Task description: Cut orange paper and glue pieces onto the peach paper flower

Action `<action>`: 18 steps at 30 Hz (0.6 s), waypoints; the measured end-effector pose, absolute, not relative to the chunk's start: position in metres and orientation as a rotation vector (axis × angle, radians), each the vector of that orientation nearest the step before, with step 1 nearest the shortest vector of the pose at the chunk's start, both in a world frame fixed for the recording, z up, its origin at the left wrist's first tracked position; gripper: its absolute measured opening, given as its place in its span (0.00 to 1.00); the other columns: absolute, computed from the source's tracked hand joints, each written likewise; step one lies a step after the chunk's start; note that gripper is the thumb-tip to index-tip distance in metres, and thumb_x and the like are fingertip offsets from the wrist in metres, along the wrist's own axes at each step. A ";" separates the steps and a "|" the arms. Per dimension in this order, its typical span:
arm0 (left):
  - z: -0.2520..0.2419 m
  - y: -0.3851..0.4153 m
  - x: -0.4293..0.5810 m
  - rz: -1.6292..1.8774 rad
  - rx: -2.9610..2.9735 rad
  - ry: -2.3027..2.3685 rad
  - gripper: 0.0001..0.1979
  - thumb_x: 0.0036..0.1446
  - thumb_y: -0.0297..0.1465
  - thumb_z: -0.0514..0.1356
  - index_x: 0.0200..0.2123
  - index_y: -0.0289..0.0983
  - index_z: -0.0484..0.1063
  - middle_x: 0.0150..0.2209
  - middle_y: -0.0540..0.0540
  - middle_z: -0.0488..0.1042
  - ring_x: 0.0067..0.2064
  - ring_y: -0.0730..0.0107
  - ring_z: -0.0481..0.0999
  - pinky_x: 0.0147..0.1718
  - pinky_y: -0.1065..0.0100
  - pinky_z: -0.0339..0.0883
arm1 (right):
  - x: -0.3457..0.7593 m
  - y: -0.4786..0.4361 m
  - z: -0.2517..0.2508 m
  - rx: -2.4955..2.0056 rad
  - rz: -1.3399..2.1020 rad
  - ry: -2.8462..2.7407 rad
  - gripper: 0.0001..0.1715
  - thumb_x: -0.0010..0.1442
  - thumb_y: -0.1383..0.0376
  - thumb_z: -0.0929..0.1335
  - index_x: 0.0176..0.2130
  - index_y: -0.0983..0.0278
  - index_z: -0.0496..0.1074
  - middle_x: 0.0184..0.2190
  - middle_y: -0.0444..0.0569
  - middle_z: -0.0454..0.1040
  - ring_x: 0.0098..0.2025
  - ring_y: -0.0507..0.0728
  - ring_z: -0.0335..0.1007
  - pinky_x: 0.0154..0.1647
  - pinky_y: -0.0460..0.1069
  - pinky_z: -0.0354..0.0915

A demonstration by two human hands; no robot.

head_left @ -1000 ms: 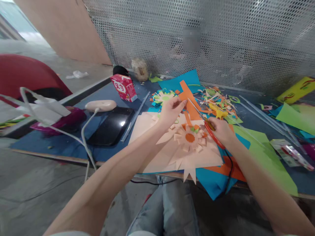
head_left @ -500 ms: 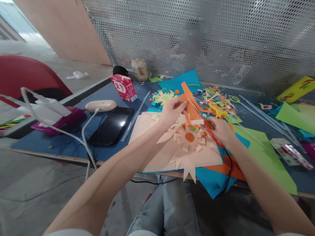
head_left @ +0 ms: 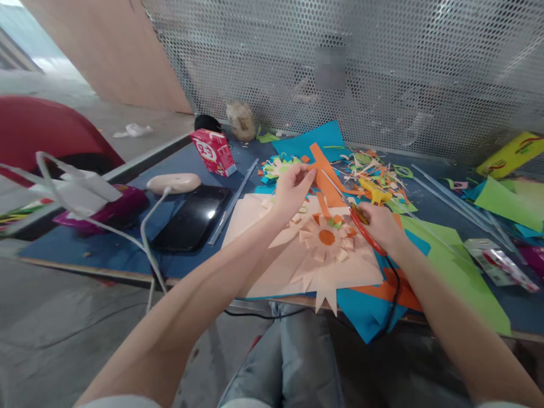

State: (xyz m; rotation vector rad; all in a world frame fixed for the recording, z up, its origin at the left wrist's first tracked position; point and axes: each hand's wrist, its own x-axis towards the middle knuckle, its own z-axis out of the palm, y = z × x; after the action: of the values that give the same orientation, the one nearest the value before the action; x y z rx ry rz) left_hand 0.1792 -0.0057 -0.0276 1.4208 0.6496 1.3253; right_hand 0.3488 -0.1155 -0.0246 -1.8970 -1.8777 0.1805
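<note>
Pinched in my left hand (head_left: 293, 190) is a piece of orange paper (head_left: 330, 190), held above the work sheets. My right hand (head_left: 379, 224) grips a pair of scissors (head_left: 361, 222) with red handles, their blades lying along the orange paper. Below them a peach paper flower (head_left: 326, 237) with an orange centre and ribbon-like tails rests on peach paper sheets (head_left: 263, 277). A second paper flower (head_left: 280, 165) with a green centre sits behind my left hand, partly hidden by it. Close beyond my right hand lies a yellow glue gun (head_left: 374, 191).
A heap of paper scraps (head_left: 369, 164) lies near the perforated metal screen (head_left: 263, 62). On the left are a phone (head_left: 193, 218), a red box (head_left: 213, 152) and a cabled white device (head_left: 173, 182). Green paper (head_left: 459, 272) and clear glue sticks (head_left: 457, 195) lie to the right.
My left hand has shifted slightly on the orange paper, its fingers a little more raised. The scissors have tilted slightly against the paper; the rest looks the same.
</note>
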 end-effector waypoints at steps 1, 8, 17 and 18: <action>-0.027 -0.006 0.179 1.323 1.430 0.654 0.03 0.53 0.27 0.55 0.27 0.35 0.66 0.22 0.52 0.70 0.23 0.80 0.70 0.19 0.79 0.65 | 0.349 -0.115 -0.025 -1.899 0.182 -1.887 0.16 0.52 0.55 0.63 0.22 0.62 0.58 0.17 0.40 0.56 0.20 0.49 0.50 0.22 0.45 0.47; -0.030 -0.007 0.179 1.294 1.486 0.604 0.05 0.54 0.27 0.55 0.26 0.36 0.65 0.20 0.52 0.70 0.22 0.79 0.71 0.18 0.78 0.65 | 0.348 -0.116 -0.025 -1.902 0.213 -1.886 0.15 0.52 0.54 0.63 0.23 0.62 0.57 0.18 0.40 0.57 0.20 0.49 0.50 0.22 0.45 0.47; -0.030 -0.006 0.179 1.265 1.491 0.601 0.04 0.53 0.28 0.56 0.27 0.35 0.65 0.20 0.53 0.69 0.21 0.80 0.70 0.17 0.79 0.64 | 0.349 -0.116 -0.025 -1.943 0.194 -1.869 0.13 0.51 0.57 0.63 0.23 0.62 0.59 0.18 0.41 0.58 0.20 0.49 0.50 0.23 0.45 0.48; -0.030 -0.006 0.179 1.254 1.491 0.594 0.04 0.53 0.28 0.57 0.27 0.35 0.65 0.20 0.52 0.70 0.21 0.80 0.71 0.17 0.79 0.64 | 0.349 -0.116 -0.025 -1.934 0.205 -1.872 0.14 0.51 0.56 0.64 0.23 0.62 0.60 0.18 0.41 0.59 0.21 0.49 0.51 0.23 0.44 0.48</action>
State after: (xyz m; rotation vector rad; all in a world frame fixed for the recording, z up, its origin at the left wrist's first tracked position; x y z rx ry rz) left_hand 0.1792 -0.0065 -0.0298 1.4910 0.5936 1.2536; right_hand 0.3486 -0.1158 -0.0246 -1.9342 -1.8715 0.2045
